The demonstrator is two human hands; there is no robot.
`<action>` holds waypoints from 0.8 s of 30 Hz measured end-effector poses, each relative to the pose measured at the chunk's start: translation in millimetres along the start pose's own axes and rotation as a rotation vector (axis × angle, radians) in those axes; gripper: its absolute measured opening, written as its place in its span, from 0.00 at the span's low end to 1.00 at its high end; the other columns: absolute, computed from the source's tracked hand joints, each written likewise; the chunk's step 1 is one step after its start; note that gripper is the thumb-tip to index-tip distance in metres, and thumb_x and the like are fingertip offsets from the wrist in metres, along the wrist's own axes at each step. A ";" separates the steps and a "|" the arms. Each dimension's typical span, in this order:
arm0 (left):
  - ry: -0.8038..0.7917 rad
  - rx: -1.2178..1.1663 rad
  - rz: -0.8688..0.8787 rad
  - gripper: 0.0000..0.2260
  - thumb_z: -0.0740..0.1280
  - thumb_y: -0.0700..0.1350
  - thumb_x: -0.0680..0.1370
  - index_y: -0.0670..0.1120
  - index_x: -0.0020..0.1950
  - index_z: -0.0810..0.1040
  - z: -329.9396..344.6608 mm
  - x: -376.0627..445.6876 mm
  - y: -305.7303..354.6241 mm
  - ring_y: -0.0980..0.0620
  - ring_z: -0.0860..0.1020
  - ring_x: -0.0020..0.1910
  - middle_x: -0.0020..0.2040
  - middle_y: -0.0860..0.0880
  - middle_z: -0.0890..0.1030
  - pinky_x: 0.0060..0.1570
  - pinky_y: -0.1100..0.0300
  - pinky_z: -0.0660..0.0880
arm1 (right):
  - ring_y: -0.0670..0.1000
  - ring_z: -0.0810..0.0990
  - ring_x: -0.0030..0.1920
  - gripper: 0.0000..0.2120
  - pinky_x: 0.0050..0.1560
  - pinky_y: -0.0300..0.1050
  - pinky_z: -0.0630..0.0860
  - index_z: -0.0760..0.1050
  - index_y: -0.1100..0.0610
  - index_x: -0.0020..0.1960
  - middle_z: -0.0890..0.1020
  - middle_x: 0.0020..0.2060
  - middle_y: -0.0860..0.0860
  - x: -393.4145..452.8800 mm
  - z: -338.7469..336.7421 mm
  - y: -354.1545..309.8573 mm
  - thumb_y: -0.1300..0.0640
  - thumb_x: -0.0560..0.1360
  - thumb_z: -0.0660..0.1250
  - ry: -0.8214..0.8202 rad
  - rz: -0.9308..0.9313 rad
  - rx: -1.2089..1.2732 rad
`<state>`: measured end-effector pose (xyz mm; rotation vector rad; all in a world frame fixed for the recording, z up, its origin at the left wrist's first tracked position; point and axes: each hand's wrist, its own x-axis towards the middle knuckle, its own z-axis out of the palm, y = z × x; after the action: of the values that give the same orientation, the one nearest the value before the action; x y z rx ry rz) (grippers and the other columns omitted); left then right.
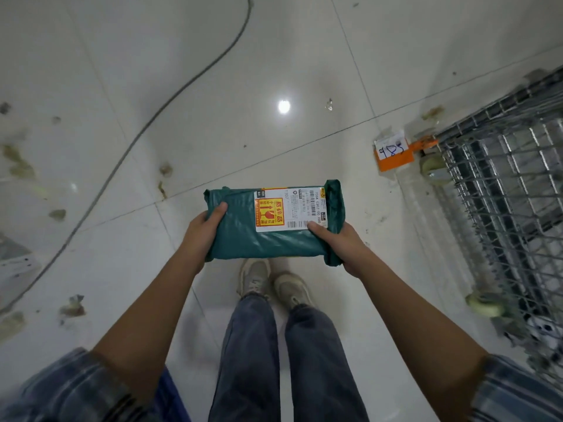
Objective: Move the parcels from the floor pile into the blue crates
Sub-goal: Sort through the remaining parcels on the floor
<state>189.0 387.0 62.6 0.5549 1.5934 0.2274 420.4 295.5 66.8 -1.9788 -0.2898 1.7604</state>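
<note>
Left hand, right hand: both clamped on green parcel, label reading "G307"; wire cage beside, tag "785".

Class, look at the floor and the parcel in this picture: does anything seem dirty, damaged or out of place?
Yes. Brownish-green stains blotch the white floor on the left, and a loose cable snakes across it. The green parcel, held by left hand and right hand, looks intact.
</note>
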 end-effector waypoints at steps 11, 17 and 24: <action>0.318 -0.240 0.005 0.18 0.59 0.51 0.81 0.44 0.67 0.72 -43.8 -93.0 -72.4 0.49 0.75 0.52 0.58 0.48 0.77 0.42 0.61 0.72 | 0.45 0.75 0.40 0.22 0.25 0.33 0.69 0.68 0.51 0.67 0.79 0.60 0.53 -35.6 51.2 -29.3 0.52 0.75 0.68 -0.131 -0.162 -0.306; 0.727 -0.483 0.081 0.14 0.57 0.47 0.82 0.42 0.61 0.76 -74.7 -164.4 -124.3 0.56 0.75 0.43 0.48 0.51 0.77 0.40 0.65 0.72 | 0.42 0.72 0.39 0.22 0.26 0.27 0.67 0.67 0.52 0.69 0.78 0.62 0.53 -70.8 128.5 -24.2 0.53 0.76 0.65 -0.336 -0.231 -0.509; 0.971 -0.679 0.022 0.16 0.57 0.47 0.82 0.40 0.64 0.74 -132.7 -216.7 -214.4 0.55 0.75 0.47 0.52 0.48 0.78 0.38 0.70 0.69 | 0.47 0.73 0.49 0.19 0.37 0.36 0.67 0.65 0.48 0.68 0.77 0.61 0.50 -114.6 232.6 27.1 0.52 0.78 0.61 -0.478 -0.227 -0.636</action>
<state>16.1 123.3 168.1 -0.1227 2.2555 1.1340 171.6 267.5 139.4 -1.7562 -1.3169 2.1357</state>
